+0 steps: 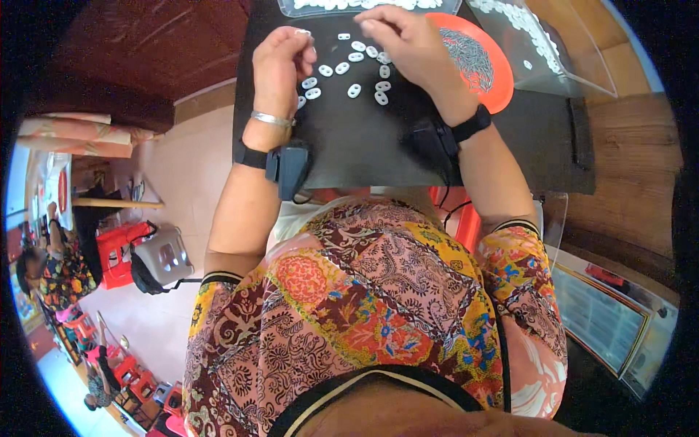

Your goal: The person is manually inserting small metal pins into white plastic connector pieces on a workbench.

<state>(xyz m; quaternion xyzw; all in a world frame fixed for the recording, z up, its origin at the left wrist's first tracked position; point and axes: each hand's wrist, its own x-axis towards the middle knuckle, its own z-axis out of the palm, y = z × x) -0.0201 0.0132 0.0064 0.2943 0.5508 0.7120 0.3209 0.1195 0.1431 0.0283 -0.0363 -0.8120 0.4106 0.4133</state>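
Observation:
My left hand (282,64) is closed at the far left of the black table (349,146), pinching a small white plastic piece (303,33) at its fingertips. My right hand (411,45) is raised beside it, thumb and index finger close together. Whatever those fingertips hold is too small to make out. Between and below the hands lie several loose white oval pieces (354,91), each with two dark holes. Right of my right hand, and partly behind it, a red-orange plate (502,76) bears a heap of thin grey metal screws or pins (475,64).
A clear tub of white pieces (342,4) stands at the far edge. Another clear container (582,86) with white pieces sits at the far right. Dark straps with boxes (293,171) circle both forearms. A person (54,273) and red stools (127,375) appear at left.

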